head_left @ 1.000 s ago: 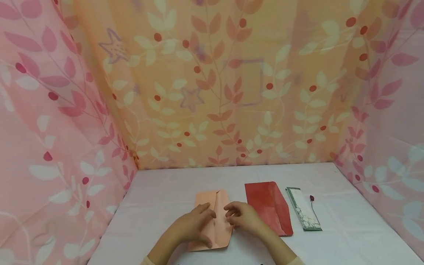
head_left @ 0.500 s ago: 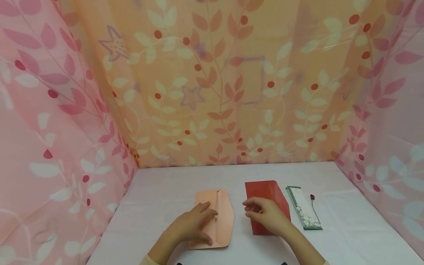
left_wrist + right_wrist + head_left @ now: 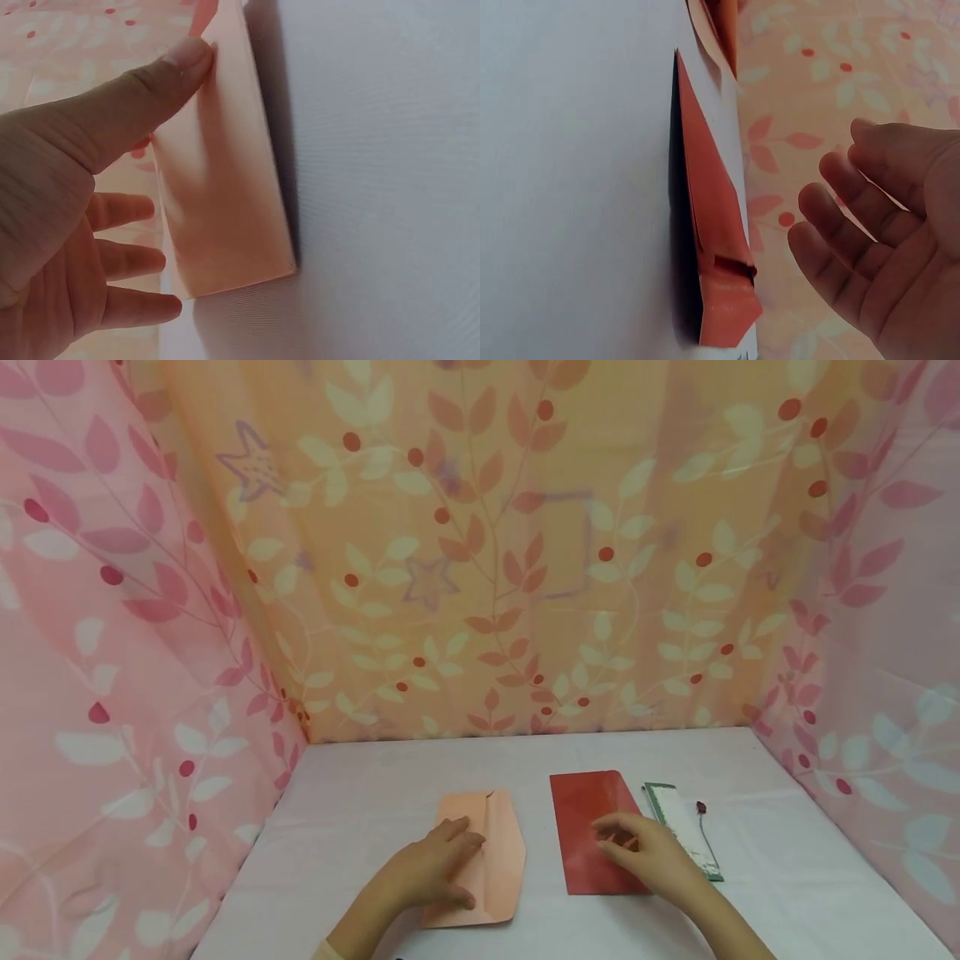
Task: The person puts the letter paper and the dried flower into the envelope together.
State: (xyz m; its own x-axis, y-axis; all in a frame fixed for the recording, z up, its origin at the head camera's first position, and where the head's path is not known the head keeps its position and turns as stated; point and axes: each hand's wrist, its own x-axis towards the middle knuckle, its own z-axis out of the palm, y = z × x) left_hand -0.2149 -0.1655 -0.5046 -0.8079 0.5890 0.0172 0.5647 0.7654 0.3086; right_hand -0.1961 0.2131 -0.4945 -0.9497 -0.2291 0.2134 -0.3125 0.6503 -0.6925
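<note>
A peach envelope (image 3: 504, 868) lies on the table with its pointed flap side to the right. My left hand (image 3: 431, 867) rests on its left part, fingers spread; the thumb presses its face in the left wrist view. To the right lies a red envelope (image 3: 581, 814), its flap side partly hidden by my right hand (image 3: 648, 856). That hand hovers with loosely bent fingers and holds nothing. In the right wrist view a space shows between the fingers and the red envelope (image 3: 712, 202).
A narrow green-edged card (image 3: 663, 800) with a pale floral print lies right of the red envelope, partly behind my right hand. Beside it is a dark red flower (image 3: 701, 808) on a thin stem. A patterned curtain (image 3: 480, 568) rises behind the white table (image 3: 360, 793).
My right hand has left the right edge of the peach envelope and moved right, over the flap side of the red one. The left hand stays on the peach envelope.
</note>
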